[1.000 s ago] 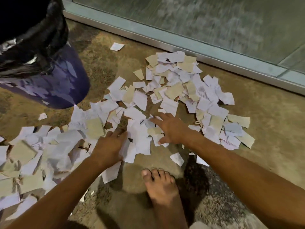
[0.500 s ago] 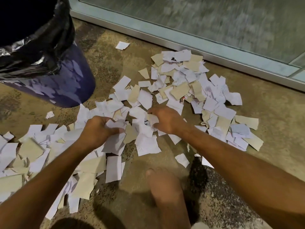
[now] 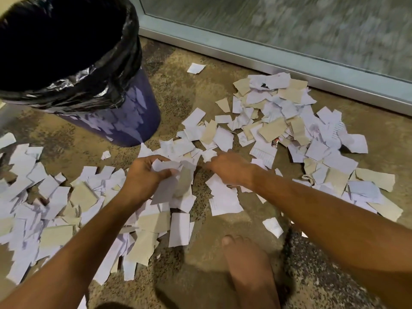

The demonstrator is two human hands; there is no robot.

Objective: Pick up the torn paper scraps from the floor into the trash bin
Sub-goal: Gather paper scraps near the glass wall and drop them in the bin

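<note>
Torn white and tan paper scraps lie scattered over the floor, in a thick patch at the right and another at the left. My left hand grips a bunch of scraps that hang from its curled fingers, a little above the floor. Close beside it, my right hand has its fingers curled round scraps at the centre of the pile. The trash bin, purple with a black liner, stands open at the upper left, just beyond my left hand.
A metal door sill with glass behind it runs along the back. My bare foot stands on the mottled brown floor near the bottom centre. A single scrap lies apart near the sill.
Both hands went from lying flat on the scraps to curling round handfuls and drawing together. The left hand has lifted its bunch. The view has swung up toward the bin.
</note>
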